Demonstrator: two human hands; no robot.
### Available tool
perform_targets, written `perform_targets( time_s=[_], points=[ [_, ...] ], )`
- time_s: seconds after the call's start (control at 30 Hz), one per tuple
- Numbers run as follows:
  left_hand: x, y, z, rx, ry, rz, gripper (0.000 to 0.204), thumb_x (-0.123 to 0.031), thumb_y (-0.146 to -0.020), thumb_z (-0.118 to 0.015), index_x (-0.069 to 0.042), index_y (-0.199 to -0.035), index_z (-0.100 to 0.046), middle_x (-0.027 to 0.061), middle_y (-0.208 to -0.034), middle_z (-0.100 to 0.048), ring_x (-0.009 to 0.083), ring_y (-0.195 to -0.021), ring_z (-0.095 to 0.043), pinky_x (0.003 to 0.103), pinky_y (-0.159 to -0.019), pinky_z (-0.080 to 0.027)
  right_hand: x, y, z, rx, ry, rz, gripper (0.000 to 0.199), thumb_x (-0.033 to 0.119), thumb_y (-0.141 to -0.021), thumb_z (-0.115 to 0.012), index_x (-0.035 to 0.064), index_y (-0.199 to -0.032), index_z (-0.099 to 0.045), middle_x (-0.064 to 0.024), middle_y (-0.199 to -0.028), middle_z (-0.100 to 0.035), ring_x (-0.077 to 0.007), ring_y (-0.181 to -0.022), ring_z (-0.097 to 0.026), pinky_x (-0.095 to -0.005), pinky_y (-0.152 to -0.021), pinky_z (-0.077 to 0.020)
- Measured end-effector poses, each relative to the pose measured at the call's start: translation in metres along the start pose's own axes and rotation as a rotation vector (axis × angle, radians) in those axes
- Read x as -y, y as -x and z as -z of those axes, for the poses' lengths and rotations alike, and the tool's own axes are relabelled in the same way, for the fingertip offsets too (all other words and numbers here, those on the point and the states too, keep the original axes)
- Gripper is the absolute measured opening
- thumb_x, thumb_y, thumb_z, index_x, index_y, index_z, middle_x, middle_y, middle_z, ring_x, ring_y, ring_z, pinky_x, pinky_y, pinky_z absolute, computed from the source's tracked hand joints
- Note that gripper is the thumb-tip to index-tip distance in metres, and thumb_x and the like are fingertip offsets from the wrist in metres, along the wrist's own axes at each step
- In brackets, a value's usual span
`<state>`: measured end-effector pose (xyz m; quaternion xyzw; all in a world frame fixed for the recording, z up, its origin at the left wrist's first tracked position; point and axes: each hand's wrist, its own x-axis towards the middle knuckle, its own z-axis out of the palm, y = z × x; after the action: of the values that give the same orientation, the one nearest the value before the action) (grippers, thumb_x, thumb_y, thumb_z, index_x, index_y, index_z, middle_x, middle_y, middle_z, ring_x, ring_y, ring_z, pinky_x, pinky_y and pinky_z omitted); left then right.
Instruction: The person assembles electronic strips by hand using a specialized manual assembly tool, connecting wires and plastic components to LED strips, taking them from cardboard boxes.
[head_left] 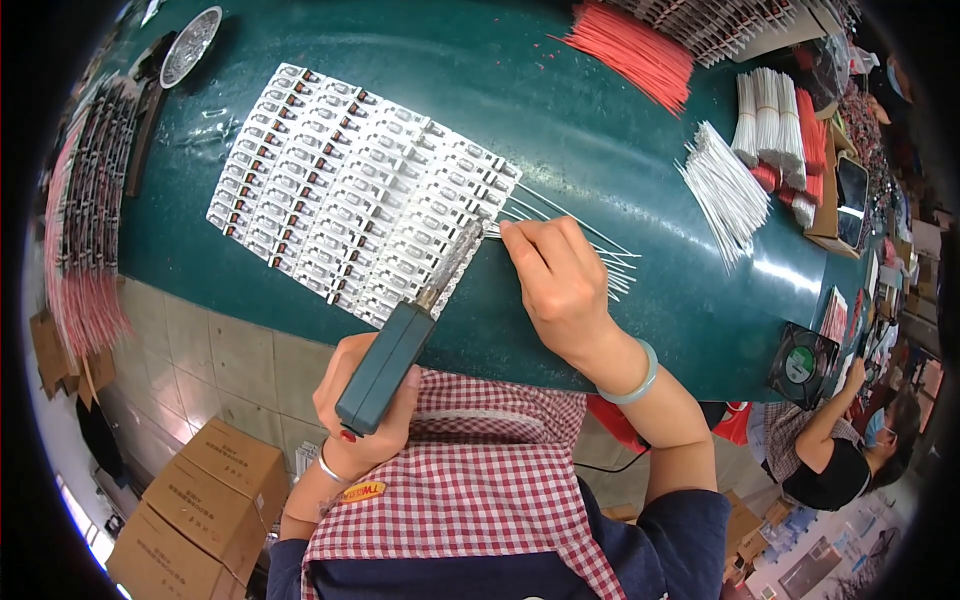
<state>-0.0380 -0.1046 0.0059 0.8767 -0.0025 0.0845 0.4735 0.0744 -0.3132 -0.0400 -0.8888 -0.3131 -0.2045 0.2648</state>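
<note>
My left hand [365, 400] is closed around the boxy dark green handle of a soldering iron [385, 368]. Its metal shaft slants away over the lower right part of a panel of small white sockets [345, 190] set in rows on the green table. Close to the iron's far end, my right hand [560, 275] pinches the end of a thin white wire [493, 230] at the panel's right edge. Several more white wires [615, 262] run out from that edge, passing beneath and beyond my right hand. My fingers hide the exact contact at the wire end.
Loose white wires [725, 195] and red wires [635, 50] lie to the right and far side. Bundled wires [770, 115] stand by a cardboard box. A metal dish [190, 48] is far left, wired panels [85, 200] near it. A fan [803, 363] sits right, beside a co-worker [835, 450].
</note>
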Motion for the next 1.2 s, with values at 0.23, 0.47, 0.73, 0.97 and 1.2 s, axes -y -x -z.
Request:
perform_targets(
  time_s=[0.23, 0.47, 0.73, 0.97, 1.2],
  points=[
    [0.002, 0.0028, -0.0008, 0.026, 0.042, 0.048, 0.021, 0.003, -0.074, -0.074, 0.006, -0.093, -0.066, 0.0179, -0.092, -0.065, 0.0278, -0.077, -0.067, 0.032, -0.066, -0.053, 0.0006, 0.0003, -0.0002, 0.003, 0.025, 0.009, 0.029, -0.006, -0.069, -0.069, -0.0048, -0.098, -0.068, -0.0097, -0.087, -0.065, -0.0224, -0.073, -0.059, -0.0312, -0.058, -0.0501],
    [0.0012, 0.0047, 0.0, 0.043, 0.004, 0.038, 0.021, 0.004, -0.074, -0.074, 0.006, -0.093, -0.065, 0.0167, -0.09, -0.065, 0.0268, -0.075, -0.066, 0.031, -0.065, -0.052, 0.0015, 0.0006, -0.0001, 0.014, 0.041, 0.009, 0.029, -0.005, -0.069, -0.068, -0.0045, -0.099, -0.068, -0.0091, -0.088, -0.064, -0.022, -0.074, -0.058, -0.0309, -0.058, -0.0496],
    [-0.0031, 0.0028, -0.0006, -0.008, -0.011, 0.0, 0.017, 0.003, -0.074, -0.074, 0.006, -0.088, -0.066, 0.0161, -0.088, -0.065, 0.0284, -0.076, -0.066, 0.032, -0.064, -0.052, 0.0015, 0.0007, -0.0002, 0.014, 0.047, 0.014, 0.031, -0.004, -0.068, -0.068, -0.0041, -0.099, -0.067, -0.0087, -0.088, -0.064, -0.0221, -0.074, -0.058, -0.0308, -0.058, -0.0493],
    [-0.0007, 0.0062, -0.0028, -0.009, 0.005, -0.008, 0.019, 0.005, -0.073, -0.073, 0.006, -0.091, -0.066, 0.0166, -0.09, -0.066, 0.0287, -0.078, -0.066, 0.032, -0.067, -0.053, 0.0022, 0.0013, -0.001, 0.001, 0.054, 0.021, 0.03, -0.005, -0.068, -0.068, -0.0046, -0.098, -0.067, -0.0091, -0.087, -0.064, -0.0224, -0.074, -0.058, -0.0311, -0.058, -0.0494],
    [-0.0012, 0.0082, -0.0037, 0.031, -0.004, 0.044, 0.023, 0.006, -0.071, -0.073, 0.005, -0.092, -0.066, 0.0164, -0.092, -0.066, 0.0277, -0.08, -0.066, 0.032, -0.071, -0.052, 0.0021, 0.0021, -0.0009, -0.001, 0.056, 0.023, 0.028, -0.005, -0.069, -0.068, -0.005, -0.097, -0.067, -0.0091, -0.086, -0.063, -0.0225, -0.074, -0.058, -0.0312, -0.058, -0.0494]
  ],
)
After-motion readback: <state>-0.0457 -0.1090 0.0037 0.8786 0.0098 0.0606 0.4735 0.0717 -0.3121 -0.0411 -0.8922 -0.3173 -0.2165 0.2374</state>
